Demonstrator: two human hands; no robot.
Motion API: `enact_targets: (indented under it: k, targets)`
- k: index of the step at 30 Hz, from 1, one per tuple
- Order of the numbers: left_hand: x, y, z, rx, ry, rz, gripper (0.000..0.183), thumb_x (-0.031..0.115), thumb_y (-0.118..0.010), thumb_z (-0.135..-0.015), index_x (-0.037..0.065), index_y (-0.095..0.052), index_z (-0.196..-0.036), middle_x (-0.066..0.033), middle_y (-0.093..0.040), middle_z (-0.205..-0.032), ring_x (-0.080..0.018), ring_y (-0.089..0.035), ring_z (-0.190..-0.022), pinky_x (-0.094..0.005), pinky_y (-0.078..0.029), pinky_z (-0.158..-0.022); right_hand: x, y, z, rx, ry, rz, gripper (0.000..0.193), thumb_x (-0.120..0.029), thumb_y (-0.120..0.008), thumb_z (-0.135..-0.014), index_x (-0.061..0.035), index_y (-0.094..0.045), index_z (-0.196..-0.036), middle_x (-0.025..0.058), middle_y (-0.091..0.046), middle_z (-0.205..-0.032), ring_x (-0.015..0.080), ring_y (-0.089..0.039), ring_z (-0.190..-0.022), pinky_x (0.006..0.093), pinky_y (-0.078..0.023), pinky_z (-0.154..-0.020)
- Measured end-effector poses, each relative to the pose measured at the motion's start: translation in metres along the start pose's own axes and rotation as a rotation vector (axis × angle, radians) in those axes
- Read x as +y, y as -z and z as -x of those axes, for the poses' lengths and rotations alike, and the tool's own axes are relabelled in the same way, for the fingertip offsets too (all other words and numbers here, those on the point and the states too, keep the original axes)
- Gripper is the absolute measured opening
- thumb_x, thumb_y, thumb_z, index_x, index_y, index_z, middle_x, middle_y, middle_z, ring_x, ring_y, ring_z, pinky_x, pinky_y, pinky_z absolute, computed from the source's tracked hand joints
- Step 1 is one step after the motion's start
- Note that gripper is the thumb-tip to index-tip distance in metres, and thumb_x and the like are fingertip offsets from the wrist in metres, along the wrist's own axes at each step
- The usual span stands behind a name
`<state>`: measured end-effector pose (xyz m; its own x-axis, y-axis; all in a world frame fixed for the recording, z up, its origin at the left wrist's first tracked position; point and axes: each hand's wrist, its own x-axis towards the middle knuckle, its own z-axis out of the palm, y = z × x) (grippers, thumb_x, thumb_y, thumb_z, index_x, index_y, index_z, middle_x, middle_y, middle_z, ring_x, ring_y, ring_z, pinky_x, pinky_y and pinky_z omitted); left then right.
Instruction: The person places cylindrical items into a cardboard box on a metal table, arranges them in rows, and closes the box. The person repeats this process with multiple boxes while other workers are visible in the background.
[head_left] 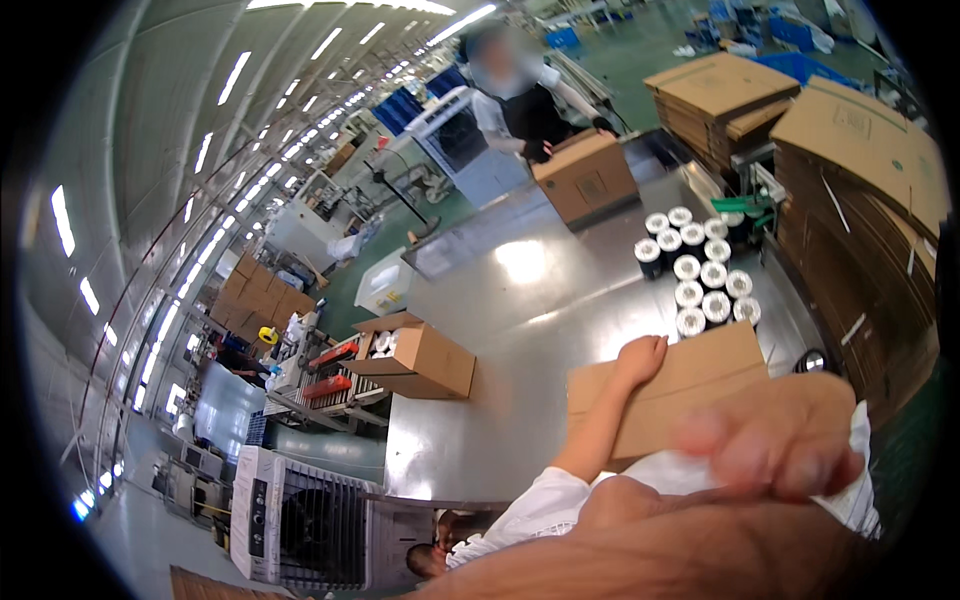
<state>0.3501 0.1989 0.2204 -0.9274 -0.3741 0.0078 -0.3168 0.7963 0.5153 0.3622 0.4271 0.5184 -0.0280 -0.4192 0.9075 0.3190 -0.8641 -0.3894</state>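
Observation:
A brown cardboard box [690, 385] lies at the near edge of the metal table, in front of me. At its far edge is my left hand [640, 362], fingers curled and closed on the cardboard. My right hand [775, 440] is raised very close to the camera and smeared by motion, so its fingers cannot be read; it covers part of the box's near right side. Just beyond the box stand several dark cylinders with white round tops [715, 305], grouped upright.
Across the metal table [470, 300], a person [535, 105] in dark gloves handles another carton [585, 180]. An open carton with white-topped items [415, 360] sits at the left edge, by a roller conveyor [335, 390]. Stacks of flat cardboard [860, 150] rise on the right.

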Motion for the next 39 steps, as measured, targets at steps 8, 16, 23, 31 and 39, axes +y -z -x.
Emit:
enact_targets:
  k: [8, 16, 23, 31, 39]
  targets:
    - [0.014, 0.000, -0.013, -0.008, 0.019, -0.006, 0.046, 0.036, -0.039, -0.096, 0.002, -0.068, -0.086, -0.0207, -0.066, -0.090, -0.0388, -0.062, -0.085, -0.0473, -0.047, -0.079, -0.005, -0.006, -0.010, -0.142, -0.075, 0.057, 0.049, -0.040, -0.038, -0.099, 0.0009, -0.050, -0.125, 0.0212, -0.050, -0.128, 0.0391, -0.043, -0.125, 0.0466, -0.036, -0.103]
    - [0.023, 0.008, -0.017, -0.088, 0.056, 0.022, 0.045, 0.037, -0.039, -0.096, 0.003, -0.068, -0.091, -0.0207, -0.066, -0.094, -0.0385, -0.061, -0.089, -0.0461, -0.047, -0.082, 0.058, 0.055, 0.013, -0.168, -0.471, 0.460, 0.046, -0.036, -0.039, -0.099, 0.0009, -0.051, -0.122, 0.0203, -0.051, -0.125, 0.0373, -0.045, -0.122, 0.0454, -0.037, -0.100]
    - [0.007, 0.001, -0.015, -0.083, 0.039, -0.029, 0.045, 0.037, -0.039, -0.097, 0.002, -0.067, -0.092, -0.0209, -0.066, -0.095, -0.0395, -0.061, -0.090, -0.0459, -0.047, -0.081, 0.147, 0.079, 0.095, -0.290, -0.844, 0.637, 0.043, -0.034, -0.041, -0.098, 0.0009, -0.052, -0.120, 0.0196, -0.052, -0.122, 0.0357, -0.047, -0.119, 0.0443, -0.038, -0.098]
    - [0.020, 0.014, -0.008, -0.061, 0.058, -0.020, 0.045, 0.037, -0.040, -0.097, 0.002, -0.067, -0.090, -0.0208, -0.066, -0.094, -0.0386, -0.062, -0.090, -0.0459, -0.047, -0.081, 0.120, 0.038, 0.077, -0.428, -0.677, 0.382, 0.039, -0.030, -0.042, -0.097, 0.0009, -0.053, -0.118, 0.0188, -0.054, -0.119, 0.0339, -0.048, -0.116, 0.0430, -0.040, -0.096]
    - [0.019, 0.009, -0.007, -0.051, 0.037, -0.003, 0.046, 0.036, -0.040, -0.096, 0.001, -0.067, -0.086, -0.0204, -0.066, -0.090, -0.0387, -0.061, -0.086, -0.0459, -0.047, -0.079, 0.031, 0.015, 0.026, -0.456, -0.287, 0.120, 0.036, -0.027, -0.044, -0.096, 0.0009, -0.054, -0.116, 0.0180, -0.055, -0.116, 0.0321, -0.050, -0.112, 0.0417, -0.041, -0.093]
